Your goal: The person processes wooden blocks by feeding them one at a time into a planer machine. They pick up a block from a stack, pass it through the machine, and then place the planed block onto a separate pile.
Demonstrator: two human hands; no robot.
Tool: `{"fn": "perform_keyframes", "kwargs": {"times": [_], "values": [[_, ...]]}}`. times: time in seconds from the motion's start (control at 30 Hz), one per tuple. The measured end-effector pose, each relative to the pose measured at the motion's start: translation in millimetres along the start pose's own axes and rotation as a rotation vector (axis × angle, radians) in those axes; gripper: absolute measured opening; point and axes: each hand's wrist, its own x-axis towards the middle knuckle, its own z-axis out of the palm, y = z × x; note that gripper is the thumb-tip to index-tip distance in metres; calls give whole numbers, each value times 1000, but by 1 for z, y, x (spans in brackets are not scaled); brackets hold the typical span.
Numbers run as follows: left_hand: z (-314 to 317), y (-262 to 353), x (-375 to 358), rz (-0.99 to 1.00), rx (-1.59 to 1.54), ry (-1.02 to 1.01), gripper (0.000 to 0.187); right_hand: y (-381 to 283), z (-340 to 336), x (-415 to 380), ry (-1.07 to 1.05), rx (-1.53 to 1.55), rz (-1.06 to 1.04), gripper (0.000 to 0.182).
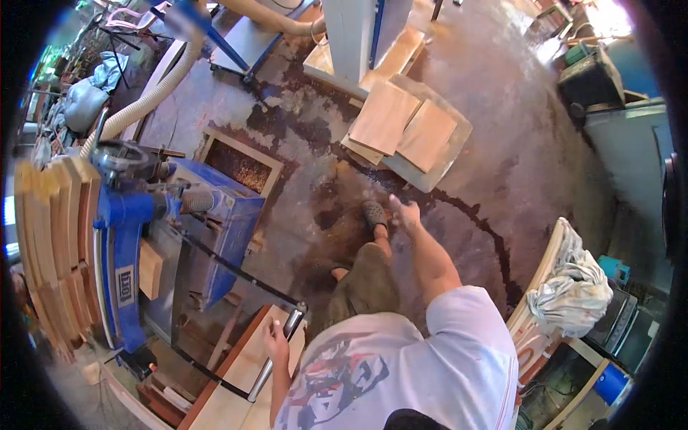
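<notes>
My left hand [275,340] is beside the metal roller [269,362] at the end of the blue woodworking machine [226,240]. Its fingers are apart, with nothing seen in them. A pale board [247,355] with a reddish-brown edge lies under the roller. Out in front of my body, my right hand [407,216] hangs over the concrete floor, fingers partly stretched and holding nothing I can see. The things nearest to it are flat wooden panels [385,117] on a pale, round-cornered sheet [459,147].
Tall stacked boards [61,236] stand left of the machine. A ribbed hose [154,100] runs above it. Ahead is a frame holding wood shavings [240,165], and a grey column [349,43]. Crumpled cloth [573,290] sits at my right, near a blue container [611,383].
</notes>
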Motion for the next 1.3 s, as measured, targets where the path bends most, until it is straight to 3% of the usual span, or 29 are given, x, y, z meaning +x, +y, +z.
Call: {"fn": "perform_keyframes", "kwargs": {"times": [0.1, 0.2, 0.27, 0.37, 0.4, 0.47, 0.6, 0.67, 0.73, 0.83, 0.87, 0.93, 1.03, 1.13, 1.2, 1.23, 1.3], "values": [[17, 34, -8, -87, 134, 26, 46, -29, 34, 69, -99, 197, 37, 77], [26, 49, -15, -213, 127, 50, 45, -27, 76, 176, 129, -102, -63, 56], [30, 65, -22, -206, 230, 96, 45, -58, 90, 182, 70, 153, -157, 47], [39, 72, -39, -208, 225, 179, 47, -34, 75, 247, 47, 106, 97, 52], [40, 75, -43, -191, 226, 165, 47, -53, 73, 229, 4, 12, 114, 52], [41, 82, -43, -172, 220, 207, 47, -95, 56, 177, -218, 328, 134, 46], [49, 125, -43, -202, 108, 361, 43, -144, 23, 130, -415, 263, 79, 39], [50, 154, -39, -136, 43, 378, 47, -159, 14, 88, -448, 210, 21, 36], [55, 158, -21, 83, -162, 396, 49, -159, 6, 25, -470, 167, -48, 33], [59, 170, -4, 9, -765, 54, 58, -142, 13, -89, -572, 114, -101, 31], [77, 144, 5, 1, -1034, -66, 67, -136, 18, -133, -617, 100, -110, 30], [52, 158, 8, -52, -1100, -142, 76, -145, 48, -226, -717, 68, -101, 31], [9, 153, 0, 3, -1281, -324, 79, -116, 81, -294, -963, -226, -151, 37], [-31, 127, -8, 61, -1392, 38, 60, -122, 158, -382, -1164, -380, -296, 39], [-66, 90, -9, 100, -1277, 128, 51, -120, 204, -411, -1339, -453, -113, 49], [-77, 63, -4, 163, -1175, 210, 46, -109, 228, -421, -1390, -487, -152, 51], [-94, 16, 11, 58, -1429, 313, 36, -89, 254, -442, -1451, -513, -227, 51]]}}
